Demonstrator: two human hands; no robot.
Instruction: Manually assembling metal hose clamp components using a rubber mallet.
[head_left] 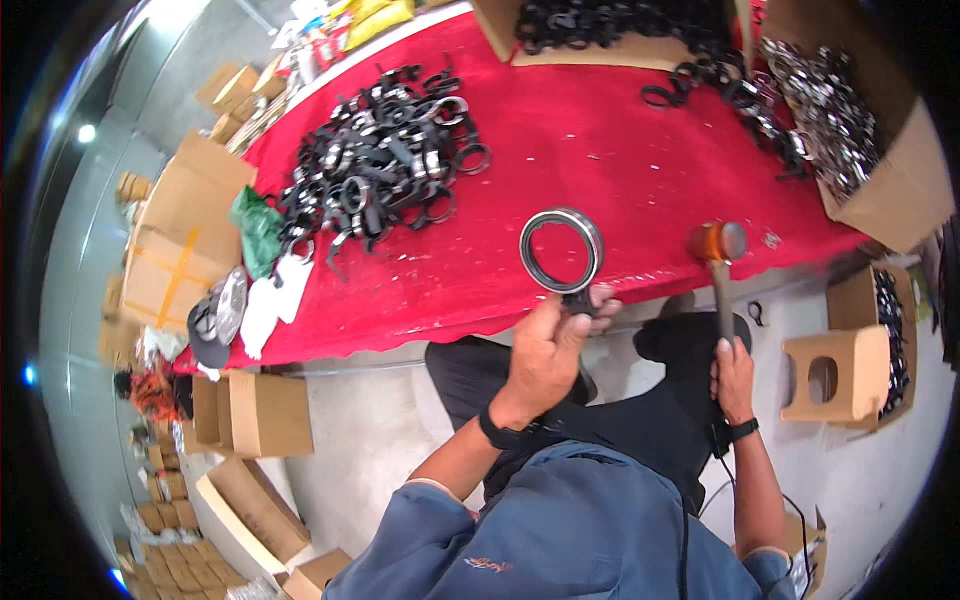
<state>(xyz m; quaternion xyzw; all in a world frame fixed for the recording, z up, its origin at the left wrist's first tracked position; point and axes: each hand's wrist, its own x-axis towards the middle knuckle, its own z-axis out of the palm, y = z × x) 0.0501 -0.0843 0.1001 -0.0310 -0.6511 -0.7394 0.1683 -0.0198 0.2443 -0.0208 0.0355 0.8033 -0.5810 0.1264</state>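
Note:
My left hand [550, 345] is closed on the short black stem of a ring-shaped part [530, 268], a black ring with a silver rim, held upright over the front edge of the red-covered table [610, 190]. To the right, my right hand [733, 378] grips the handle of a mallet [724, 290]. Its orange-and-metal head is raised, level with the table's front edge and apart from the ring. A heap of similar black and silver ring parts [385, 165] lies on the left half of the table.
At the back stands a carton of black rings [620, 50]. A carton of shiny metal rings [900, 170] is at the right, with loose black rings beside it. A green plastic bag [258, 230] lies at the left edge. On the floor are an opened carton [270, 415] and a box of parts [850, 365].

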